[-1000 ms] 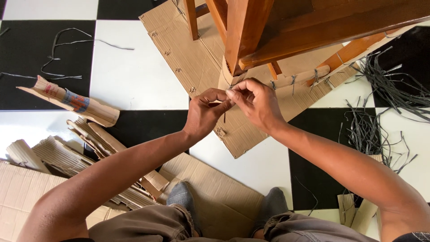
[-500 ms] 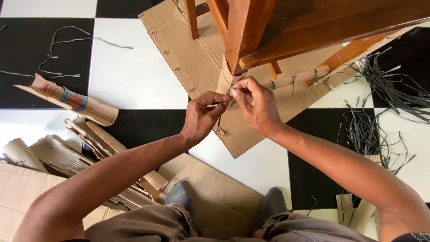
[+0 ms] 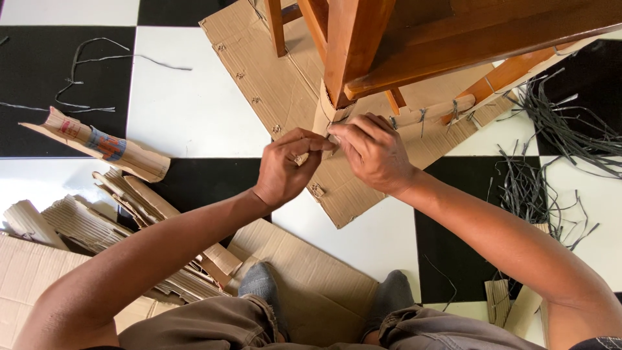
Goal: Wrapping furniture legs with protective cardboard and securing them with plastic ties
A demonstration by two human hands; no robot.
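Observation:
My left hand [image 3: 285, 167] and my right hand [image 3: 371, 151] meet fingertip to fingertip just below a wooden furniture leg [image 3: 350, 48]. A strip of cardboard wrap [image 3: 322, 114] goes round the foot of that leg. Both hands pinch a thin dark tie at the wrap; the tie itself is mostly hidden by the fingers. Under the hands lies a large flat cardboard sheet [image 3: 272, 78] with several small ties along its edges.
Wooden rails [image 3: 492, 35] of the furniture cross the top right. Loose dark plastic strips [image 3: 557, 129] lie at right, and more strips [image 3: 84, 71] at upper left. Torn cardboard pieces [image 3: 110, 214] pile at left on the black-and-white tiled floor [image 3: 194, 110]. My socked feet [image 3: 262, 285] rest on cardboard.
Both hands have shifted slightly down and closed in on the wrap. The dangling end of the tie seen earlier below the fingers is now hidden.

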